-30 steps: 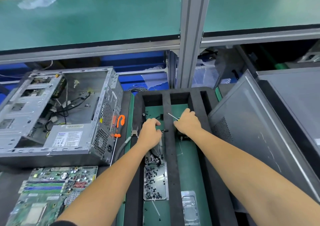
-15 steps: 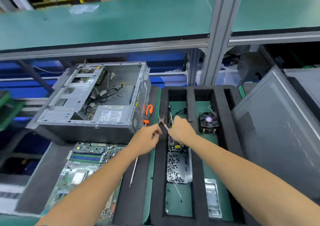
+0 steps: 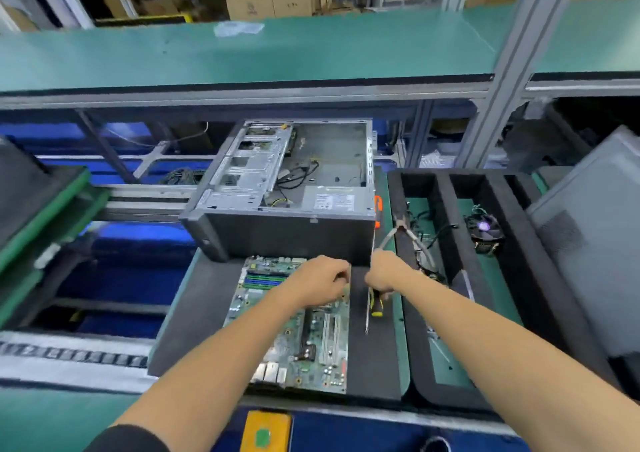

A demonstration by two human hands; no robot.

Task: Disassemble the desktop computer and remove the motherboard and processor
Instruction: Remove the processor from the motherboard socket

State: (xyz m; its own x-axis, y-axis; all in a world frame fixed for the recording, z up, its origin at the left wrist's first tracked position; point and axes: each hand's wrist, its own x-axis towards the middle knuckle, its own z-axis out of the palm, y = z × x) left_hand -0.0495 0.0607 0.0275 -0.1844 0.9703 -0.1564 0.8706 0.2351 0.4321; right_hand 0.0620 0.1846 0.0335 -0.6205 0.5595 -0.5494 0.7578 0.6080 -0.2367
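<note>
One open computer case (image 3: 291, 188) lies on the table (image 3: 374, 358) with one motherboard (image 3: 298, 327) on the dark mat just in front of it. Of the two hands, the left hand (image 3: 320, 283) rests curled over the board, whether holding anything I cannot tell, and the right hand (image 3: 382, 273) grips one yellow-handled screwdriver (image 3: 375, 306).

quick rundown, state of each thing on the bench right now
computer case: side open, lying on its side, motherboard bay empty, loose cables inside
motherboard: out of the case, flat on the black mat
left hand: over the motherboard, fingers curled
right hand: grips a screwdriver
cooler fan: removed, lying in the foam tray
</note>
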